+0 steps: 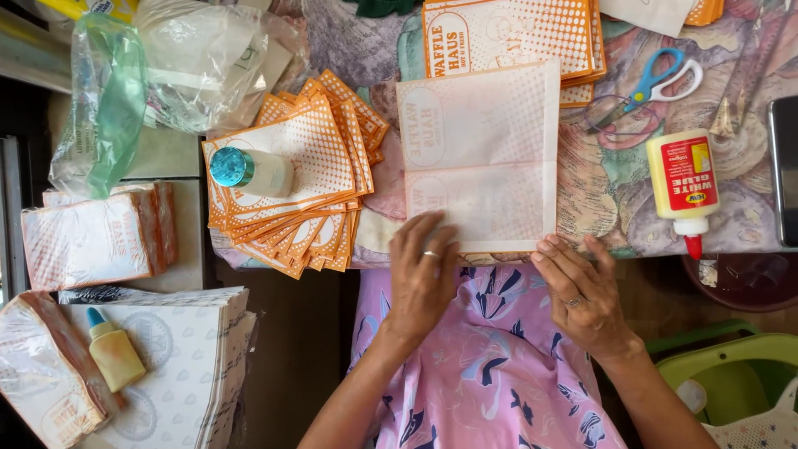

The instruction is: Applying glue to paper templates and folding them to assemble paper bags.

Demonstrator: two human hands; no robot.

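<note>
A white paper sheet (480,158) with a faint orange dot print lies on the patterned table (607,191) in front of me. My left hand (422,278) rests palm down on the sheet's near edge, fingers spread, a ring on one finger. My right hand (582,293) presses the sheet's near right corner with its fingertips. Neither hand grips anything. A fanned pile of orange-printed paper bags (320,195) lies to the left of the sheet, with a small teal-capped bottle (249,170) lying on top.
A stack of printed sheets (511,33) sits behind the white sheet. Blue-handled scissors (657,83) and a white glue bottle (683,183) lie at right. Plastic bags (166,75), wrapped paper packs (91,237), a small yellow glue bottle (112,353) are at left. A green basket (731,374) stands lower right.
</note>
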